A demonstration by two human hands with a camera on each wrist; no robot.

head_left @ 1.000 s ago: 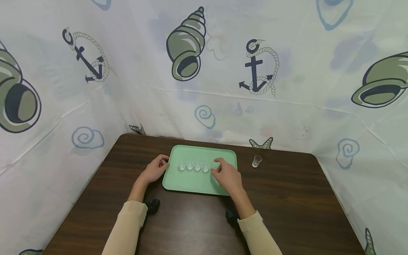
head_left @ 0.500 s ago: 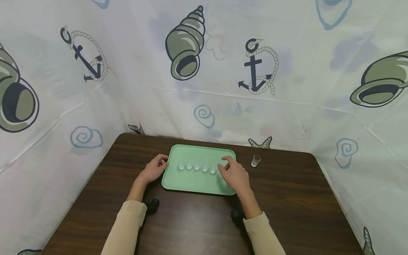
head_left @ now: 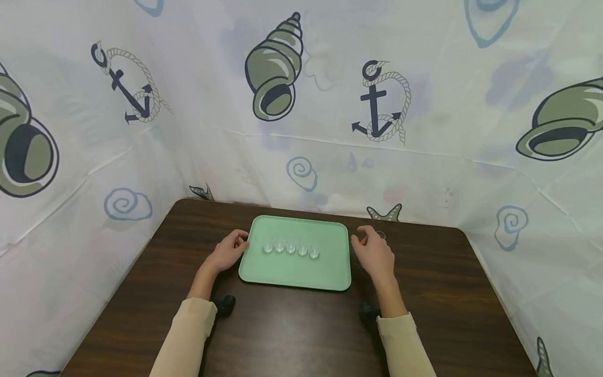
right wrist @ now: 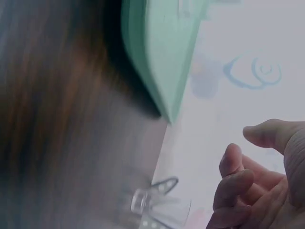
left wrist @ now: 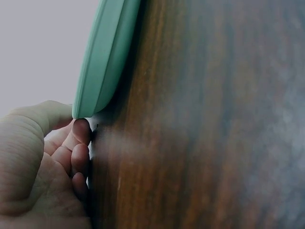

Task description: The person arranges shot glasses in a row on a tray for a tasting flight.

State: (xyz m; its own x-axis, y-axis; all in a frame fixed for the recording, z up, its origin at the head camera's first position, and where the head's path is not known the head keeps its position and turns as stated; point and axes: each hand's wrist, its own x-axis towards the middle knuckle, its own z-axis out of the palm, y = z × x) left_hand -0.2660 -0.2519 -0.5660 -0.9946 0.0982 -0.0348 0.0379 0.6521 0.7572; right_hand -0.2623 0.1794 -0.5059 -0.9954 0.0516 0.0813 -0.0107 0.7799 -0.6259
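Note:
Several small clear cups [head_left: 291, 247] stand upright in a row across a light green tray [head_left: 294, 277] in the head view. My left hand [head_left: 228, 250] is at the tray's left edge. In the left wrist view its thumb and curled index finger [left wrist: 82, 130] pinch the tray rim [left wrist: 97, 81]. Just past the tray's right edge, my right hand [head_left: 375, 256] holds nothing, with thumb and fingers apart. Behind it, one more clear cup [head_left: 381, 235] is mostly hidden in the head view. The right wrist view shows that cup [right wrist: 164, 206] beside the fingers, not touched.
Everything stands on a dark wood-grain table [head_left: 292, 330]. Around its far and side edges hangs a white cloth [head_left: 330, 178] printed with shells and anchors. Dark wrist devices [head_left: 225, 305] sit under both forearms.
My right hand has let go of the cup at the row's right end and moved right, off the tray, towards the lone cup. The left hand stays at the tray edge.

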